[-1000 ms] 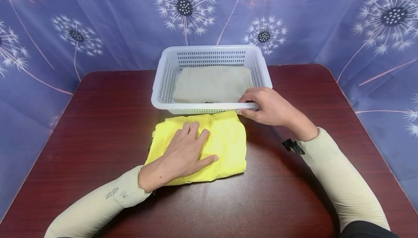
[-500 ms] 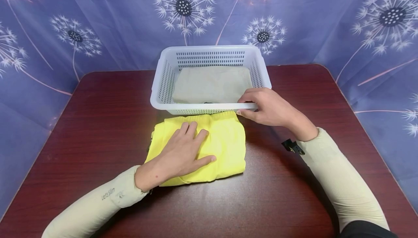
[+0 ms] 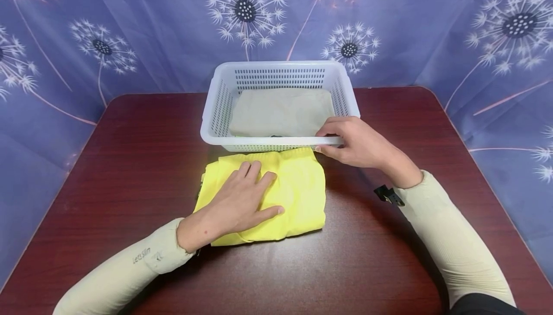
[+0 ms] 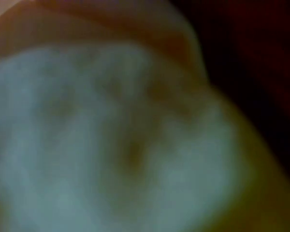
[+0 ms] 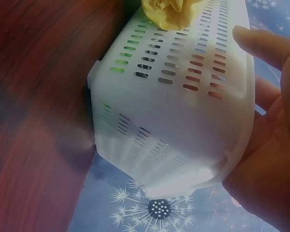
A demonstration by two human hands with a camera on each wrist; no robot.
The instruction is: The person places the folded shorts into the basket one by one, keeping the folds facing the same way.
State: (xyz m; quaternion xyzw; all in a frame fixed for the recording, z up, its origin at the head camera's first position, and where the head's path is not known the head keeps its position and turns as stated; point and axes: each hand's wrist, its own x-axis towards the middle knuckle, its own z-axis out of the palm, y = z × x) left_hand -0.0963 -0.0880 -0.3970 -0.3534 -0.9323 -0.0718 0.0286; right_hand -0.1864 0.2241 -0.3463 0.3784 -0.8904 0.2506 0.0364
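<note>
A folded yellow cloth [image 3: 302, 190] lies on the table just in front of a white perforated plastic basket [image 3: 276, 140]. My left hand [image 3: 237, 204] rests flat on the cloth, fingers spread and thumb pointing right. At the basket's near right corner, my right hand [image 3: 354, 142] grips the rim, thumb outside and fingers inside. A folded pale grey-beige cloth [image 3: 281, 111] lies in the basket. The right wrist view shows the basket's slotted wall [image 5: 169, 111] beside the right hand [image 5: 275, 130], with a bit of yellow cloth [image 5: 171, 12] at the top. The left wrist view is mostly blurred.
The dark red wooden table [image 3: 367, 257] carries everything. A blue curtain [image 3: 164, 27] with dandelion prints hangs behind and at both sides. A small black strap piece [image 3: 389, 195] sticks out at the right wrist. Green and dark patches [image 5: 130, 53] show through the basket's slots.
My left hand has slid very slightly left on the yellow cloth. The right hand keeps its grip on the basket rim, and the basket and cloths stay put.
</note>
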